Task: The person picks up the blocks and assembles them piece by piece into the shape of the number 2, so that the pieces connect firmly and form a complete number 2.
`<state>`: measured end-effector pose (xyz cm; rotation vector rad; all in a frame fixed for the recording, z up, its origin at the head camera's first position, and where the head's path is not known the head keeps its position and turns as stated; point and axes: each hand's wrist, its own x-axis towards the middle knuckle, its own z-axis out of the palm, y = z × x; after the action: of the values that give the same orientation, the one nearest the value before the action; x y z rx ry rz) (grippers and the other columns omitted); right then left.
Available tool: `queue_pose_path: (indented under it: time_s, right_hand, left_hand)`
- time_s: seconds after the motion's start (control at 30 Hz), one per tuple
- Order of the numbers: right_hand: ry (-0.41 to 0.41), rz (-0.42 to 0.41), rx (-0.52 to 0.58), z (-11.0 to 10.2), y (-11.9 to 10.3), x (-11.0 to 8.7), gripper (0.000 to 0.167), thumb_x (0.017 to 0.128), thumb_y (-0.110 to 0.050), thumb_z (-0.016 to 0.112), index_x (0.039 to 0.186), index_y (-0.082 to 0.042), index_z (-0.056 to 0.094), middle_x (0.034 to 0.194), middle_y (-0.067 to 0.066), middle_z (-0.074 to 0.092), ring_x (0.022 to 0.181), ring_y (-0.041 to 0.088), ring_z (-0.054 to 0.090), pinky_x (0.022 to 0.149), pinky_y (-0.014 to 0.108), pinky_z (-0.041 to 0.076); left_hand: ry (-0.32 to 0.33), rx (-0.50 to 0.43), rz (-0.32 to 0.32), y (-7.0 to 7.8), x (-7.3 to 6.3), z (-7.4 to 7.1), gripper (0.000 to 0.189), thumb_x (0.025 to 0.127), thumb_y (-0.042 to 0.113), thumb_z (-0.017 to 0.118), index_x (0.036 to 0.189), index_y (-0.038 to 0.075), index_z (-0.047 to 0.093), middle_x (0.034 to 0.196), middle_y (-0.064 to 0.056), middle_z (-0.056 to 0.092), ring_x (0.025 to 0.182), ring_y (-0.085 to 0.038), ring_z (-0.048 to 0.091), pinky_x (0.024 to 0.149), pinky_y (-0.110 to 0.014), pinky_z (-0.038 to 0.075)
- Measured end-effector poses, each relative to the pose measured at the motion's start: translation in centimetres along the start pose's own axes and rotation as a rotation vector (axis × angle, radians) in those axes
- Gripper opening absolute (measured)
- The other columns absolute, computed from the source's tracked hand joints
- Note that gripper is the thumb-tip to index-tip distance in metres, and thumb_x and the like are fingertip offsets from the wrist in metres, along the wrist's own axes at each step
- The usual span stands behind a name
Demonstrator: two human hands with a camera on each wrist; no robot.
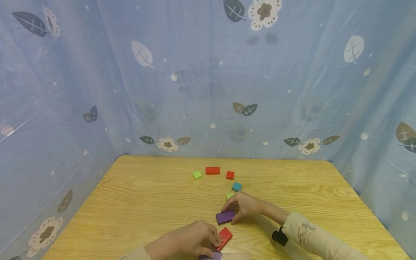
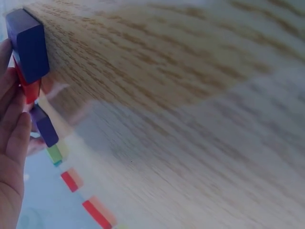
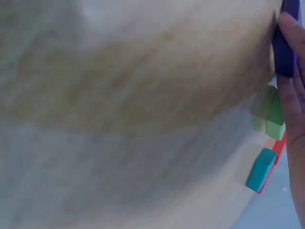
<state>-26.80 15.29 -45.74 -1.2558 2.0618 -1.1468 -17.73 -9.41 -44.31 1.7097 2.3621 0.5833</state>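
My left hand point(image 1: 199, 238) reaches in at the bottom middle. Its fingertips lie on a tilted-looking red block point(image 1: 226, 235), and its thumb touches a purple block point(image 1: 217, 257) at the frame's bottom edge. In the left wrist view that purple block point(image 2: 31, 47) shows nearest, with the red block point(image 2: 31, 90) partly behind it. Just beyond, my right hand point(image 1: 246, 205) pinches another purple block point(image 1: 223, 217) between thumb and fingers, close over the table. A light green block point(image 1: 230, 196) is partly covered by the right hand.
Farther off, a teal block point(image 1: 237, 186), a small red block point(image 1: 230, 175), a longer red block point(image 1: 212, 170) and a light green block point(image 1: 197, 175) make a curved row on the wooden table point(image 1: 146, 202). A patterned blue curtain point(image 1: 201, 90) encloses the back and sides.
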Motion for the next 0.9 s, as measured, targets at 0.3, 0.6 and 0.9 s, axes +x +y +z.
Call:
queue_pose_path:
  time_s: [0.3, 0.6, 0.9]
  right_hand:
    - [0.121, 0.015, -0.085, -0.9, -0.2, -0.9, 0.032, 0.073, 0.0, 0.079, 0.104, -0.003, 0.071, 0.106, 0.006, 0.069, 0.104, 0.017, 0.063, 0.089, 0.027, 0.05]
    - [0.136, -0.002, 0.018, -2.5, -0.6, -2.1, 0.029, 0.078, 0.004, 0.074, 0.107, 0.002, 0.07, 0.111, 0.016, 0.066, 0.109, 0.031, 0.061, 0.089, 0.032, 0.051]
    - [0.161, 0.014, 0.028, -2.4, -0.3, -3.5, 0.029, 0.076, 0.003, 0.076, 0.105, 0.004, 0.07, 0.11, 0.017, 0.067, 0.108, 0.025, 0.061, 0.09, 0.034, 0.05]
  left_hand:
    - [-0.019, 0.0, -0.01, 0.0, 0.1, -0.2, 0.026, 0.089, 0.026, 0.069, 0.109, 0.01, 0.073, 0.11, 0.007, 0.066, 0.102, 0.004, 0.057, 0.086, -0.006, 0.041]
    - [-0.022, 0.012, -0.015, 0.1, 0.1, -0.3, 0.026, 0.088, 0.026, 0.069, 0.109, 0.01, 0.073, 0.109, 0.007, 0.067, 0.102, 0.004, 0.057, 0.085, -0.006, 0.041]
    - [-0.043, -0.015, -0.052, 0.0, 0.1, -0.2, 0.027, 0.089, 0.027, 0.069, 0.11, 0.011, 0.073, 0.11, 0.008, 0.066, 0.101, 0.005, 0.057, 0.085, -0.006, 0.041]
